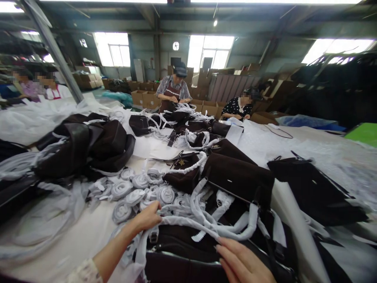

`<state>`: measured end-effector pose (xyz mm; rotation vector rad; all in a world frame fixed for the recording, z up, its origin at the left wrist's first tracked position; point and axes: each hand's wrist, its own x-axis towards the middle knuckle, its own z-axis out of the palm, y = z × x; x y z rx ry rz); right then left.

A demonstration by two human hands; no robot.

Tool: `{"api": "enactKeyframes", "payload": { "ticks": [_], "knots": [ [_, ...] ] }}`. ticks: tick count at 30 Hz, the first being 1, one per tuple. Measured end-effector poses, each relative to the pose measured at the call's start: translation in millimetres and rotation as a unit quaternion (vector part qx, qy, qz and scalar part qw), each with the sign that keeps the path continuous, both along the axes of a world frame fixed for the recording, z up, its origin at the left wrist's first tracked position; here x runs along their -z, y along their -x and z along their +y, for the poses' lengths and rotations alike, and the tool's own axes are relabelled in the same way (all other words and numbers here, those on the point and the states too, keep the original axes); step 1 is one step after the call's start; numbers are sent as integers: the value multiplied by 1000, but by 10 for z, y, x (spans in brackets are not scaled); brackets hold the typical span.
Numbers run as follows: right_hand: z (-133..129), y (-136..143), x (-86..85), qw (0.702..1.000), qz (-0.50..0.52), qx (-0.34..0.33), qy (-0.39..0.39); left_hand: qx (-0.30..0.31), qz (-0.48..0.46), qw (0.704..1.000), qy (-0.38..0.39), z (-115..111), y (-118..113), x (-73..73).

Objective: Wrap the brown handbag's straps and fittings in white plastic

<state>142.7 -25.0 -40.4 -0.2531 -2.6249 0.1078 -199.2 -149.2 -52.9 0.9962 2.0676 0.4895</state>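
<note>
A dark brown handbag (188,255) lies right in front of me, its handles wrapped in white foam strip (206,228). My left hand (147,216) grips the wrapped handle at the bag's left end, near a metal buckle. My right hand (241,261) rests flat on the bag's top at the lower right, fingers together, touching the wrapped handle. Several rolled white foam coils (132,192) lie just beyond my left hand.
More dark bags (235,173) with wrapped handles cover the table's middle; a black bag (315,188) lies at right, a heap of dark bags (88,145) at left. Across the table a person in an apron (173,92) and a seated person (238,107) work; cardboard boxes stand behind.
</note>
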Motion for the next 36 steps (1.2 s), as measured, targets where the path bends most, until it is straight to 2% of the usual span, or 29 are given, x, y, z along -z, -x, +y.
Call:
{"api": "enactKeyframes", "payload": {
  "ticks": [3, 6, 9, 12, 13, 16, 17, 19, 21, 22, 24, 26, 29, 32, 34, 36],
  "knots": [
    [47, -166, 73, 990, -4, 108, 93, 36, -4, 999, 35, 176, -31, 199],
    [33, -220, 142, 941, -56, 167, 289, 88, 8, 996, 25, 278, -134, 207],
    [79, -130, 152, 868, -89, 177, 456, 124, 34, 991, -31, 287, -192, -10],
    [271, 13, 122, 817, -91, 161, 546, 123, 57, 985, -106, 205, -151, -487],
    [352, 53, 98, 812, -83, 164, 553, 116, 60, 982, -136, 160, -131, -689],
    [528, 131, -70, 824, -57, 182, 533, 80, 66, 960, -260, -15, -123, -1284],
    [542, 144, -164, 825, -54, 164, 538, 70, 85, 947, -300, -82, -150, -1443],
    [496, 156, -389, 816, -45, 77, 571, 73, 146, 912, -375, -216, -251, -1664],
    [384, 166, -624, 820, -38, -17, 571, 98, 214, 867, -439, -334, -395, -1772],
    [323, 178, -732, 835, -39, -35, 548, 111, 239, 845, -466, -385, -471, -1800],
    [232, 230, -921, 871, -58, -21, 488, 131, 270, 809, -504, -459, -612, -1843],
    [200, 315, -1075, 876, -90, 8, 473, 149, 283, 792, -520, -483, -709, -1893],
    [197, 442, -1245, 837, -143, -13, 529, 163, 278, 793, -518, -393, -754, -1972],
    [114, 489, -1355, 771, -138, -82, 616, 142, 248, 806, -519, -221, -757, -2027],
    [13, 454, -1438, 735, -135, -90, 658, 130, 238, 799, -537, -140, -808, -2088],
    [-65, 373, -1579, 736, -142, -67, 658, 138, 243, 784, -554, -116, -909, -2203]
  ]
}}
